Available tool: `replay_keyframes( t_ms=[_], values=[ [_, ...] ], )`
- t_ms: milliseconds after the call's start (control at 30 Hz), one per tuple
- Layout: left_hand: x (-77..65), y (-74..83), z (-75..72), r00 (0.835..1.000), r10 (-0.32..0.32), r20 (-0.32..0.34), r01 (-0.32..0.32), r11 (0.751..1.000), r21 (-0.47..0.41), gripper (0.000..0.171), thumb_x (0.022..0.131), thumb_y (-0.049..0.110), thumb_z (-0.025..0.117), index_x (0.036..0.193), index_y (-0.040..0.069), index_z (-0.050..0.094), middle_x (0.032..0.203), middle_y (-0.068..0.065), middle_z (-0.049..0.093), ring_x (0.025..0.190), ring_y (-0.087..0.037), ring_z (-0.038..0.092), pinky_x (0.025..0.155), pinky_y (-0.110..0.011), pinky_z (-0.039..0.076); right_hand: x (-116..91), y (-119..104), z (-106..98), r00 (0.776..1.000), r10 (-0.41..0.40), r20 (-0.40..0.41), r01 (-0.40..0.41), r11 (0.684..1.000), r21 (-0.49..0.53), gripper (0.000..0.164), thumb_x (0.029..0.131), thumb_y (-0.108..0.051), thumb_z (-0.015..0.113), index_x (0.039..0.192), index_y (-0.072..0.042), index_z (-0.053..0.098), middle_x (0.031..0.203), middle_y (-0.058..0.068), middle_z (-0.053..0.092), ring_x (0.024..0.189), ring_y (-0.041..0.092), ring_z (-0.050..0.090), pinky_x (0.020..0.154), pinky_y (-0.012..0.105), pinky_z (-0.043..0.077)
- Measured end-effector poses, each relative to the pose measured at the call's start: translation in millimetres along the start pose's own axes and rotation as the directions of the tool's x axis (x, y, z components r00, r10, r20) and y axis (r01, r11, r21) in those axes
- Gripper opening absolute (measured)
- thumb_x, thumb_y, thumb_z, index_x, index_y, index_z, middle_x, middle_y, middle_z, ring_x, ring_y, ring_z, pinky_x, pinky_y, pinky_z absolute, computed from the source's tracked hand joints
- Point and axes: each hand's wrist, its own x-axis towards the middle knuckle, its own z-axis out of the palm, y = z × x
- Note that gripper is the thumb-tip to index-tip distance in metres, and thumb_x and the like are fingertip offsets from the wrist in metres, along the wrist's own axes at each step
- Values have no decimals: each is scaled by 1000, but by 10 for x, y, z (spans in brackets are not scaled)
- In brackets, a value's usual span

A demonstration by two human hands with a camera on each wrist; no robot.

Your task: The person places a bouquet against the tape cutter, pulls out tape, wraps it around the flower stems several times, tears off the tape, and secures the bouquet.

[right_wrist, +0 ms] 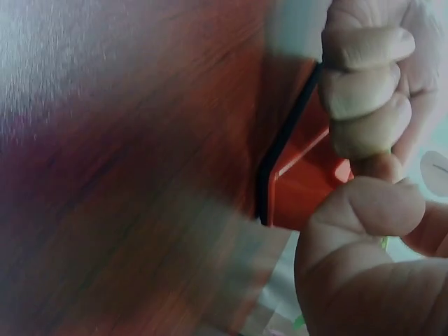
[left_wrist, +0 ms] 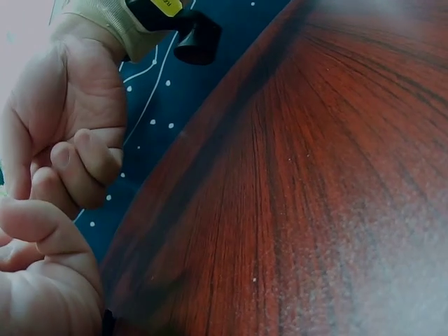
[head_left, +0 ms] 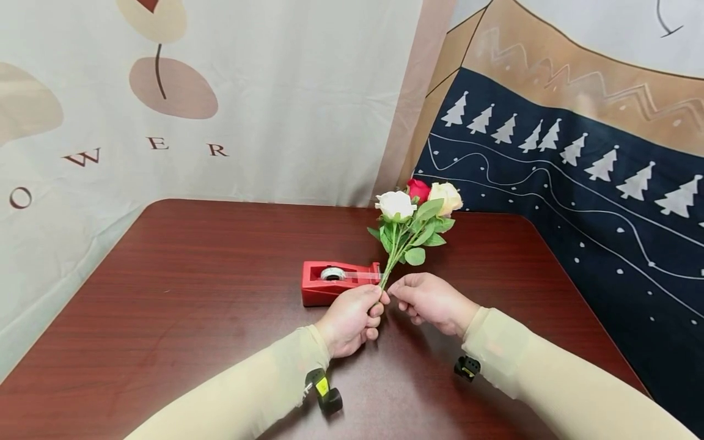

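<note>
My left hand (head_left: 354, 321) grips the lower stems of a small bunch of roses, with a white rose (head_left: 395, 205), a red rose (head_left: 419, 190) and a cream rose (head_left: 446, 198) leaning up and right. Just behind the hand sits a red tape dispenser (head_left: 316, 296) holding a roll of tape (head_left: 332, 274). A clear strip of tape (head_left: 360, 275) stretches from the roll to the stems. My right hand (head_left: 431, 299), thumb and forefinger together, appears to pinch the tape's end beside the stems; the fingertips hide it. In the right wrist view, the left fingers (right_wrist: 364, 91) curl tightly.
Both hands work over a dark red wooden table (head_left: 220, 244). Behind it hangs a pale printed curtain (head_left: 302, 110), and on the right a navy cloth with white trees (head_left: 550, 195). Small black cameras (head_left: 327, 394) are strapped at the wrists.
</note>
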Motion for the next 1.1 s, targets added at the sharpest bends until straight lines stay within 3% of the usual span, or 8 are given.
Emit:
replay_keyframes(
  t_ms=[200, 400, 700, 900, 1100],
  values=[
    [-11, -2, 8, 998, 23, -52, -23, 1000, 7, 24, 113, 22, 44, 102, 7, 59, 72, 3, 41, 57, -7, 29, 53, -20, 33, -12, -4, 69, 997, -12, -77, 10, 999, -31, 21, 103, -13, 58, 103, 3, 72, 73, -1, 54, 57, 10, 40, 54, 23, 37],
    [-1, -15, -8, 999, 25, -40, -25, 1000, -9, 24, 113, 22, 45, 103, 6, 60, 73, 3, 43, 58, -7, 31, 54, -20, 35, 6, -18, 117, 993, -8, -118, 5, 1000, -30, 24, 105, -20, 60, 100, -1, 73, 75, -2, 56, 57, 10, 42, 54, 24, 38],
    [-13, 1, -70, 998, -1, 68, 1, 1000, -11, 25, 113, 20, 45, 109, 4, 64, 77, 3, 47, 63, -8, 35, 60, -21, 38, 75, 1, 208, 985, 45, -166, -32, 996, 79, 26, 103, -26, 66, 82, -12, 71, 67, -5, 55, 52, 10, 35, 53, 25, 34],
    [-30, 10, -66, 988, -30, 153, 24, 999, 39, 23, 112, 16, 45, 114, 0, 62, 82, 1, 48, 68, -8, 40, 63, -22, 41, 109, 15, 236, 984, 15, -179, 4, 994, 107, 21, 98, -18, 69, 79, -10, 70, 59, -2, 52, 55, 10, 42, 54, 25, 32],
    [-70, 23, -84, 969, -86, 232, 52, 988, 149, 26, 111, 17, 47, 118, -4, 60, 86, 0, 51, 75, -11, 49, 70, -24, 53, 115, -11, 276, 976, 14, -219, 16, 991, 133, 12, 95, -13, 68, 87, -4, 71, 55, -5, 50, 52, 8, 44, 55, 24, 36]
  ],
)
